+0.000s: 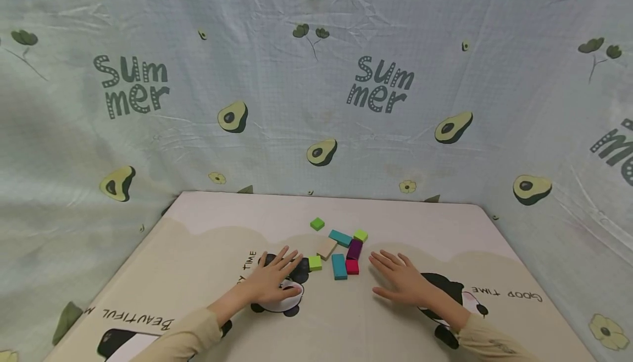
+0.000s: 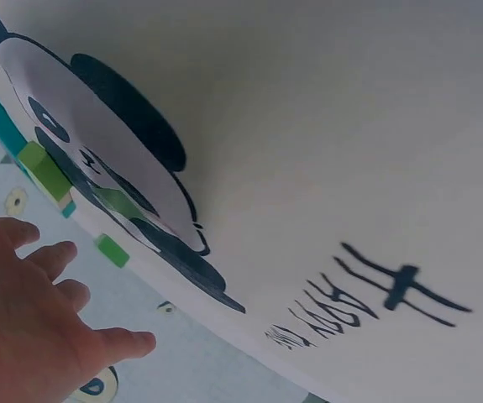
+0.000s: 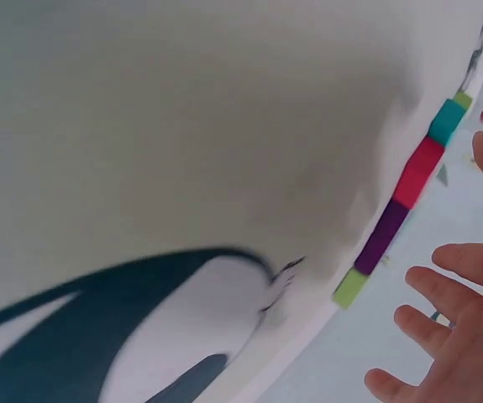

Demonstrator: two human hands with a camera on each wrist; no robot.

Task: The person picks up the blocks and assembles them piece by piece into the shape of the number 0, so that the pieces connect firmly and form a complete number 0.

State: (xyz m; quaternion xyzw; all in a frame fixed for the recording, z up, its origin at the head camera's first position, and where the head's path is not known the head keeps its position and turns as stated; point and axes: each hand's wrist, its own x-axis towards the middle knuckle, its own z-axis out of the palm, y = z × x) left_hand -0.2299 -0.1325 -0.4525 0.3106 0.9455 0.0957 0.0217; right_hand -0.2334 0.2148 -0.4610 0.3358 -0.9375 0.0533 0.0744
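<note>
Left hand (image 1: 272, 282) and right hand (image 1: 403, 282) flank the blocks (image 1: 339, 267), fingers spread, nothing gripped, guessing they're set wide to avoid bumping any.

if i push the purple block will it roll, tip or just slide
The purple block probably slides rather than rolls, given its flat faces and straight edges. Tipping seems unlikely, since it lies low on the table. Pushed toward the red block close beside it, it would likely shove that too.

Hanging cloth (image 1: 277, 115): "SUMMER", repeated, one cropped. Table (image 1: 336, 321): "BEAUTIFUL" (image 1: 138, 318); "GOOD TIME" (image 1: 506, 294); "TIME" (image 1: 249, 260), preceding word partly hidden.
</note>
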